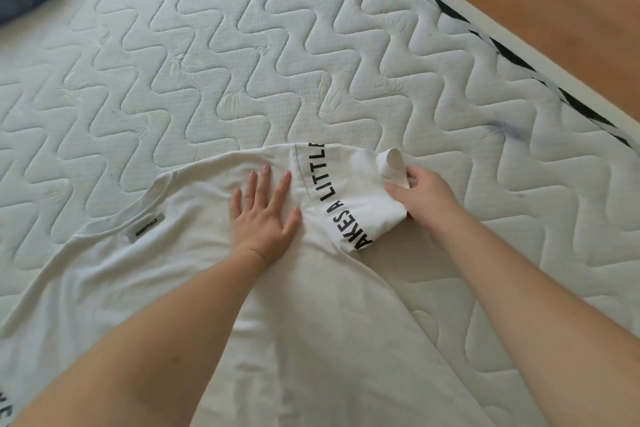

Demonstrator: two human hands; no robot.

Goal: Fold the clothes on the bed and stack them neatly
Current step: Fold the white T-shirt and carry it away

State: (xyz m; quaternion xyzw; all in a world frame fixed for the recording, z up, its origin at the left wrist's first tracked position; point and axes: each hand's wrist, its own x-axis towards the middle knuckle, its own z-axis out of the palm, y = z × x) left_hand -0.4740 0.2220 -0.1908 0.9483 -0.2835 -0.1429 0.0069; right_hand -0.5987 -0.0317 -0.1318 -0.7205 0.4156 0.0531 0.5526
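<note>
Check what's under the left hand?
The left hand lies flat on the white T-shirt, near its shoulder. The mattress lies beneath the shirt; anything between them is covered.

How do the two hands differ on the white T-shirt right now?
The left hand lies flat with fingers spread, pressing the white T-shirt near its shoulder; the right hand has fingers curled, pinching the folded-in sleeve. The left hand rests on the shirt's body; the right hand sits at the shirt's edge, over the mattress. Both touch the same shirt.
</note>
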